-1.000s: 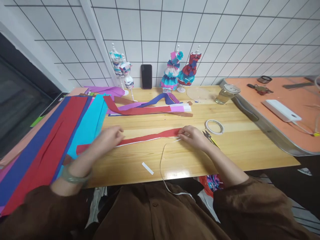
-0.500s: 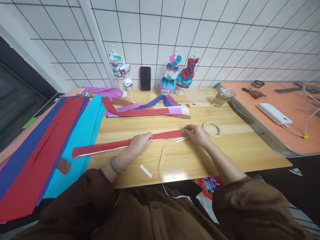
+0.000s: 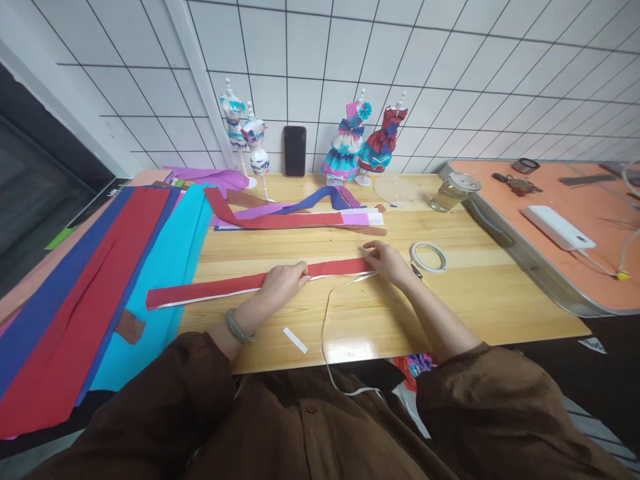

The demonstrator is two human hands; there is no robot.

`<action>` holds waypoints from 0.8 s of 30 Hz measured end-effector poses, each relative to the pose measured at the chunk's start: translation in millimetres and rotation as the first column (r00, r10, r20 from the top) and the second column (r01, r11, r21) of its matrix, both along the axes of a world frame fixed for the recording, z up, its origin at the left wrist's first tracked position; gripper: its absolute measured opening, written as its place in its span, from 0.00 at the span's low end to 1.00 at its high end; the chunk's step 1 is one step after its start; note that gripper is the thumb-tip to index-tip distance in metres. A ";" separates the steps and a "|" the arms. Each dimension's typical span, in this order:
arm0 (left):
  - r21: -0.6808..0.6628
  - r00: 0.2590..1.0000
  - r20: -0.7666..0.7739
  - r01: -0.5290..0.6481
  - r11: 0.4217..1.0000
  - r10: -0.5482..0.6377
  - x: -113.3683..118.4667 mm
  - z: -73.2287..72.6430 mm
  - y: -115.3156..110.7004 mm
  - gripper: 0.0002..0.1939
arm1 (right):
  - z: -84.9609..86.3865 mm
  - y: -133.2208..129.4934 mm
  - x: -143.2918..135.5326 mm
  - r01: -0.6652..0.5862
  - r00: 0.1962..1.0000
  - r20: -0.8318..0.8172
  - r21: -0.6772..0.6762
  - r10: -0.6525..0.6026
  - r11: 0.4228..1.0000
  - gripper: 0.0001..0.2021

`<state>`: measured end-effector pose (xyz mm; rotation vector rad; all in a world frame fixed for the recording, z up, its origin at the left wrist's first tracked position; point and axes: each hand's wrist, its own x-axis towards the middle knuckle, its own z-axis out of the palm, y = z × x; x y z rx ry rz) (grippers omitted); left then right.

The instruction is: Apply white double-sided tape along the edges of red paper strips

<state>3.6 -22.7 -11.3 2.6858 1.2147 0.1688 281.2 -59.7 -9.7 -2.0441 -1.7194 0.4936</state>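
Note:
A long red crepe-paper strip (image 3: 210,291) lies across the wooden table, with a white tape line along its near edge. My left hand (image 3: 281,285) is closed on the strip near its middle, fingers curled and thumb pressed to the near edge. At the strip's right end, my right hand (image 3: 387,261) pinches the corner; its fingertips are partly hidden. From beside that hand a thin pale backing ribbon (image 3: 325,333) curls down over the table edge to my lap. A roll of white tape (image 3: 429,257) lies right of my right hand. Under my right wrist shows a small dark-tipped tool (image 3: 416,271).
Wide crepe-paper sheets (image 3: 165,280) cover the table's left side. More colored strips (image 3: 300,220) lie behind the red one. Dressed mini mannequins (image 3: 345,147), a phone (image 3: 295,151) and a lidded glass (image 3: 454,193) stand at the back. A white paper scrap (image 3: 295,340) lies in front.
The view has shifted slightly. My right hand's fingers have changed position at the strip's right end, and the dark-tipped tool now shows beneath the wrist. My left hand keeps its hold on the strip.

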 end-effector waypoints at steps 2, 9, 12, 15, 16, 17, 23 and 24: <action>0.005 1.000 -0.004 0.025 1.000 -0.025 0.5 -0.8 2.5 0.11 | 1.5 -2.3 0.4 0.004 1.000 0.006 0.031 -0.004 1.000 0.14; 0.021 0.996 -0.047 0.075 0.997 -0.074 2.7 1.4 5.9 0.12 | 19.1 -20.8 -1.2 -0.220 0.976 0.023 0.080 0.219 0.972 0.10; 0.023 0.994 -0.067 0.090 0.996 -0.089 3.6 3.0 5.8 0.13 | 21.8 -29.8 0.8 -0.367 0.928 0.120 0.110 0.354 0.924 0.10; 0.020 0.993 -0.088 0.082 0.996 -0.080 4.2 3.3 6.0 0.14 | 20.6 -36.0 1.7 -0.440 0.887 0.219 0.124 0.408 0.890 0.09; 0.020 0.993 -0.090 0.080 0.997 -0.078 4.4 3.1 6.1 0.14 | 20.1 -37.1 1.4 -0.451 0.878 0.241 0.123 0.415 0.884 0.08; 0.021 0.993 -0.091 0.079 0.997 -0.077 4.5 3.0 6.1 0.14 | 19.7 -37.9 0.7 -0.455 0.873 0.258 0.123 0.414 0.882 0.07; 0.005 0.994 -0.096 0.060 0.998 -0.059 5.1 5.1 3.9 0.14 | 21.6 -33.8 -10.3 -0.469 0.845 0.328 0.074 0.423 0.880 0.08; 0.002 0.994 -0.093 0.056 0.998 -0.055 5.0 5.8 3.3 0.15 | 22.2 -32.4 -13.2 -0.478 0.833 0.344 0.057 0.433 0.876 0.08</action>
